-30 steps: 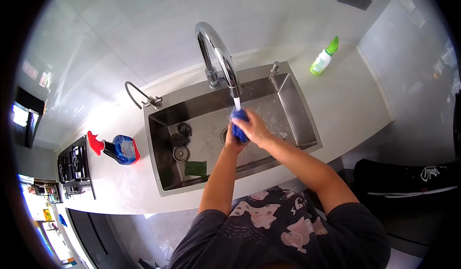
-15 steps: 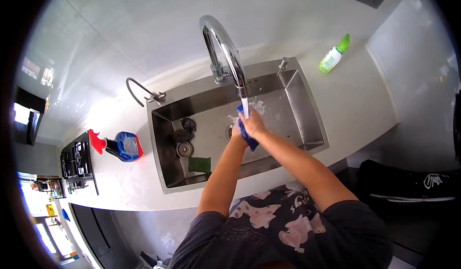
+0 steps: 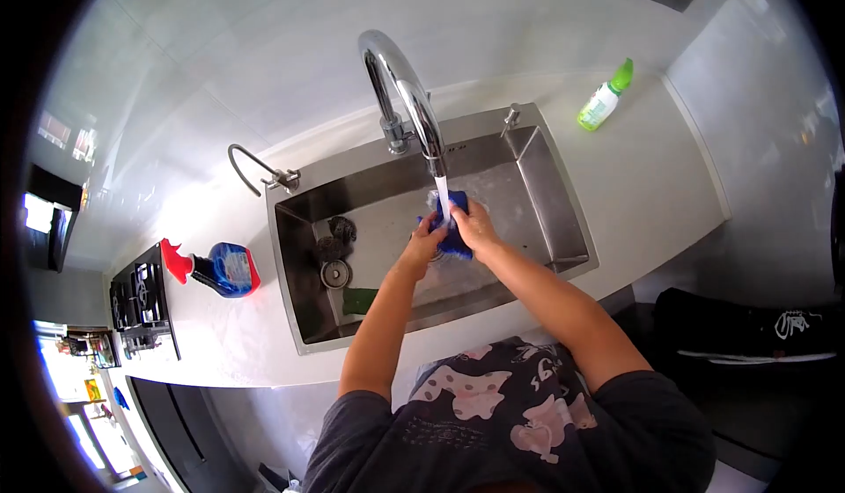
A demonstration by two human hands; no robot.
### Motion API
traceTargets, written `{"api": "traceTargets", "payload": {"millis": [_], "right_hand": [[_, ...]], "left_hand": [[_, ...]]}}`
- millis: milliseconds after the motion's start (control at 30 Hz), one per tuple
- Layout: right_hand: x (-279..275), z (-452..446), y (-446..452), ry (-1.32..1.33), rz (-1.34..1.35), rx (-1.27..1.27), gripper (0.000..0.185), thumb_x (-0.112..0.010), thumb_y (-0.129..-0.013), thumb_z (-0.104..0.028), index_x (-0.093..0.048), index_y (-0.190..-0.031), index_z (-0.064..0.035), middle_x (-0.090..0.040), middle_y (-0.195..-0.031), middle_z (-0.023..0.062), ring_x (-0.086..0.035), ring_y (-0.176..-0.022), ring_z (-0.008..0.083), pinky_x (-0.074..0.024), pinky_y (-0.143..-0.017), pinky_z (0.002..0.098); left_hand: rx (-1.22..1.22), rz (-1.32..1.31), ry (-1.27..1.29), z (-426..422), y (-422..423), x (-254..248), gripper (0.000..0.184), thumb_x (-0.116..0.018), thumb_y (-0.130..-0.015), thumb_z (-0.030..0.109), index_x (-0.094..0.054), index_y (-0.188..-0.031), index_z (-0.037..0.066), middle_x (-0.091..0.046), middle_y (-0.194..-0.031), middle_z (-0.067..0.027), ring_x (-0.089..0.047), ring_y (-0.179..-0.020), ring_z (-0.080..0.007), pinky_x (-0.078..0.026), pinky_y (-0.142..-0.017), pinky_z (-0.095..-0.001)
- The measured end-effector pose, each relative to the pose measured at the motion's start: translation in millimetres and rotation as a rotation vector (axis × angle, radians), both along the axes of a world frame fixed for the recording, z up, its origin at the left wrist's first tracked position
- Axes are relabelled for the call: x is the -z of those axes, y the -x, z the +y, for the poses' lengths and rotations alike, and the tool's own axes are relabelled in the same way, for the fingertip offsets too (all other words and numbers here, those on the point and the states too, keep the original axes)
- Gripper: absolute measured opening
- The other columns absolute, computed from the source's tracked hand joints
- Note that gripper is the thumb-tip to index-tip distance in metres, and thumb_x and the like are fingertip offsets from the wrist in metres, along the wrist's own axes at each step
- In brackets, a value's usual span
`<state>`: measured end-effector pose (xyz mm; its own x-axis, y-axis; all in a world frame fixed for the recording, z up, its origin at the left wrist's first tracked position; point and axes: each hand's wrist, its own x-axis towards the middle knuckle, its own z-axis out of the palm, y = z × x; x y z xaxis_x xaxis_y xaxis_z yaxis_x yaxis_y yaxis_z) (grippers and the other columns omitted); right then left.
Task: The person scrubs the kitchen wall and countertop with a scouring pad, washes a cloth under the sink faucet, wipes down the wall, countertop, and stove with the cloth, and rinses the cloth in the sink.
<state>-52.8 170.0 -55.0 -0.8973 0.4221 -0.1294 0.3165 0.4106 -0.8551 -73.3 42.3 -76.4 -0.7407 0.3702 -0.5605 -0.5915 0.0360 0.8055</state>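
A blue cloth (image 3: 455, 241) hangs between my two hands under the stream of the tall chrome faucet (image 3: 414, 97). My left hand (image 3: 422, 246) pinches its left side, and my right hand (image 3: 476, 227) grips its right side. Water runs onto the cloth and splashes around it. Both hands are inside the steel sink (image 3: 414, 317), above its floor. The cloth and my hands hide most of the drain opening.
Dark scrubbers (image 3: 335, 239), a round drain strainer (image 3: 335, 274) and a green scouring pad (image 3: 358, 300) lie at the sink's left. A blue spray bottle (image 3: 231, 270) rests on the left counter. A green-topped bottle (image 3: 600, 107) is at the back right. A thin curved tap (image 3: 251, 167) stands back left.
My hands have moved apart, the left one shifting left. The blue cloth, earlier bunched between them, is now spread more openly under the water. My left forearm covers more of the green pad.
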Motion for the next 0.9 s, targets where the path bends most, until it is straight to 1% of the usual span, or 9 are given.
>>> {"api": "traceTargets", "payload": {"millis": [100, 333, 567, 633, 667, 733, 800, 867, 900], "right_hand": [[-11, 3, -2, 0.637, 0.035, 0.020, 0.032, -0.056, -0.086, -0.034, -0.059, -0.100, -0.0052, -0.061, -0.085, 0.0024, -0.055, -0.074, 0.0115, -0.0438, -0.070, 0.0275], [-32, 3, -4, 0.908, 0.006, -0.114, 0.021, -0.054, -0.078, -0.015, -0.058, -0.096, -0.0055, -0.060, -0.085, 0.0027, -0.054, -0.076, 0.0107, -0.0432, -0.069, 0.0268], [-14, 76, -16, 0.258, -0.132, -0.239, 0.031, -0.055, -0.071, -0.010, -0.056, -0.100, 0.0017, -0.062, -0.090, 0.0137, -0.059, -0.084, 0.0235, -0.0455, -0.075, 0.0335], [-11, 77, -25, -0.307, -0.024, -0.333, 0.050, -0.067, -0.070, -0.010, -0.050, -0.116, -0.0020, -0.055, -0.108, 0.0152, -0.053, -0.102, 0.0290, -0.0405, -0.090, 0.0345], [-4, 71, -27, -0.236, 0.168, -0.434, 0.063, -0.074, -0.068, -0.013, -0.043, -0.123, -0.0037, -0.044, -0.124, 0.0208, -0.044, -0.115, 0.0356, -0.0325, -0.101, 0.0377], [6, 49, -21, -0.272, 0.397, -0.551, 0.049, -0.070, -0.074, -0.015, -0.049, -0.116, -0.0024, -0.052, -0.116, 0.0185, -0.051, -0.108, 0.0348, -0.0383, -0.094, 0.0383], [-33, 28, -20, 0.075, 0.029, -0.506, 0.033, -0.065, -0.080, -0.017, -0.053, -0.107, -0.0005, -0.060, -0.102, 0.0155, -0.057, -0.097, 0.0319, -0.0438, -0.084, 0.0361], [-16, 15, -11, 0.109, 0.133, -0.410, 0.023, -0.059, -0.085, -0.020, -0.057, -0.099, -0.0020, -0.063, -0.088, 0.0071, -0.060, -0.083, 0.0219, -0.0456, -0.073, 0.0308], [-21, 8, -10, 0.342, 0.159, -0.319, 0.021, -0.058, -0.086, -0.019, -0.057, -0.100, -0.0039, -0.061, -0.088, 0.0046, -0.058, -0.081, 0.0173, -0.0451, -0.072, 0.0284]], "left_hand": [[0.240, 0.546, 0.605, -17, -8, 5, 0.053, -0.060, -0.078, 0.021, -0.043, -0.126, 0.007, -0.049, -0.123, -0.0231, -0.048, -0.114, -0.0334, -0.040, -0.092, -0.0384], [0.258, 0.658, 0.784, -15, -6, 22, 0.032, -0.058, -0.080, 0.019, -0.055, -0.109, 0.006, -0.063, -0.094, -0.0176, -0.060, -0.087, -0.0355, -0.047, -0.078, -0.0413], [0.064, 0.764, 0.311, -17, -3, -29, 0.019, -0.051, -0.087, 0.017, -0.056, -0.100, 0.004, -0.063, -0.087, -0.0172, -0.061, -0.080, -0.0327, -0.047, -0.070, -0.0363], [0.135, 0.782, 0.347, -9, -6, -47, 0.019, -0.051, -0.087, 0.017, -0.056, -0.100, 0.004, -0.062, -0.087, -0.0167, -0.060, -0.080, -0.0325, -0.046, -0.071, -0.0365], [0.207, 0.799, 0.383, -4, -5, -51, 0.018, -0.051, -0.087, 0.016, -0.056, -0.099, 0.003, -0.062, -0.086, -0.0163, -0.059, -0.080, -0.0323, -0.046, -0.072, -0.0367], [0.227, 0.863, 0.360, 1, 0, -51, 0.018, -0.050, -0.087, 0.016, -0.056, -0.099, 0.004, -0.061, -0.084, -0.0166, -0.056, -0.081, -0.0331, -0.045, -0.075, -0.0368], [0.218, 0.885, 0.366, 3, 7, -49, 0.018, -0.050, -0.087, 0.016, -0.056, -0.099, 0.004, -0.059, -0.083, -0.0169, -0.054, -0.085, -0.0329, -0.043, -0.077, -0.0363], [0.130, 0.857, 0.319, 6, 9, -38, 0.021, -0.049, -0.089, 0.018, -0.054, -0.103, 0.003, -0.059, -0.086, -0.0127, -0.054, -0.088, -0.0272, -0.042, -0.079, -0.0343], [-0.027, 0.640, 0.066, 10, 7, -36, 0.027, -0.047, -0.091, 0.023, -0.053, -0.108, 0.004, -0.059, -0.092, -0.0103, -0.054, -0.092, -0.0235, -0.041, -0.082, -0.0326]]}}
